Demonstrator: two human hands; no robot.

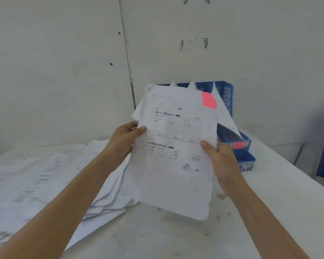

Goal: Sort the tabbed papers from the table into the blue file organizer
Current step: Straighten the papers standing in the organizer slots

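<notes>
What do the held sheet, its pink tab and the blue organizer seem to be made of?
Held sheet: thin matte white paper, printed, with ragged edges. Pink tab: probably a matte sticky paper note, fluorescent. Blue organizer: apparently rigid moulded plastic, given its perforated side wall.

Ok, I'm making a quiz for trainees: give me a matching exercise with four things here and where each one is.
Things: 1 printed sheet; 2 pink tab; 3 paper pile; 4 blue file organizer.
Places: A flat on the table, left; B by the wall, behind the sheet; C held by left hand and right hand; D sheet's top right corner.
Pairs: 1-C, 2-D, 3-A, 4-B.
</notes>
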